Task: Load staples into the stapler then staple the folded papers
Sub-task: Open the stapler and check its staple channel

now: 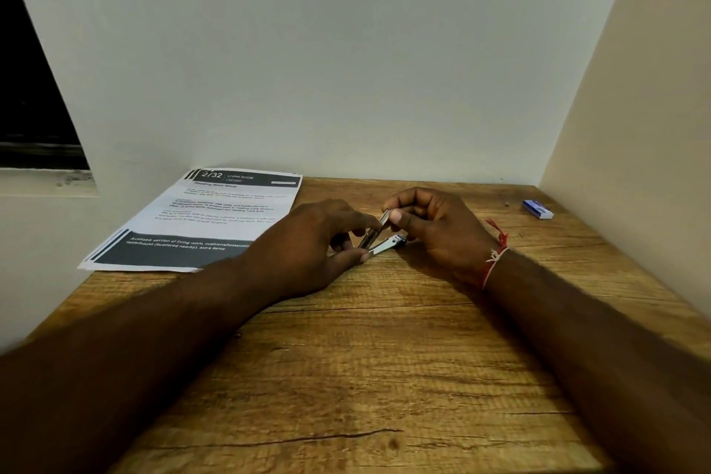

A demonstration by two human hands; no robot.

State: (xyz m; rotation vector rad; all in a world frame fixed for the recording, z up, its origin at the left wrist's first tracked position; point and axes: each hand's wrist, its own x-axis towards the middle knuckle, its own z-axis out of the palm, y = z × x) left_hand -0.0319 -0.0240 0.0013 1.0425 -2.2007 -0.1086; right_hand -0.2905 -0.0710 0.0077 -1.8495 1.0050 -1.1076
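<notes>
printed white paper sheets with dark bands [200, 219] are seen lying flat at the left rear of the wood-grain bench [384, 377], untouched. the hinge end of the small silver metal stapler [379, 239], opened in a v at mid-bench, is pinched by the curled left hand [319, 239]. its raised arm is gripped between thumb and forefinger of the right hand [434, 231]. whether staples are seated cannot be told. the channel is best steadied level before a strip from the small blue box [538, 209], far right, is slid in.
</notes>
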